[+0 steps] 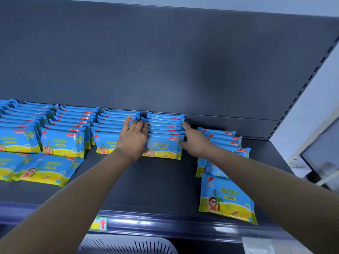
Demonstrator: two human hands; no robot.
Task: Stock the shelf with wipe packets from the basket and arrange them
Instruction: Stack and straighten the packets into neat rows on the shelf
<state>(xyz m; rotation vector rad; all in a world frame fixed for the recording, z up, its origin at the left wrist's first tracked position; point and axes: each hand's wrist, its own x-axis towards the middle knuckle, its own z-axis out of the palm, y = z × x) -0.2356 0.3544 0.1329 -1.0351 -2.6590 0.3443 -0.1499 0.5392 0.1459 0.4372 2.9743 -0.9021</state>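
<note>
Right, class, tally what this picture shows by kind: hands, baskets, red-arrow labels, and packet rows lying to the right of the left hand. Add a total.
Hands: 2, left hand and right hand
Packet rows: 2, row between the hands and far-right row
Baskets: 1, white basket
Labels: 1, red-arrow label
Total: 6

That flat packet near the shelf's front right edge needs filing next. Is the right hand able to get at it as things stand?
Probably yes: the flat packet lies uncovered beside the right forearm, and the right hand only touches a row, holding nothing.
</note>
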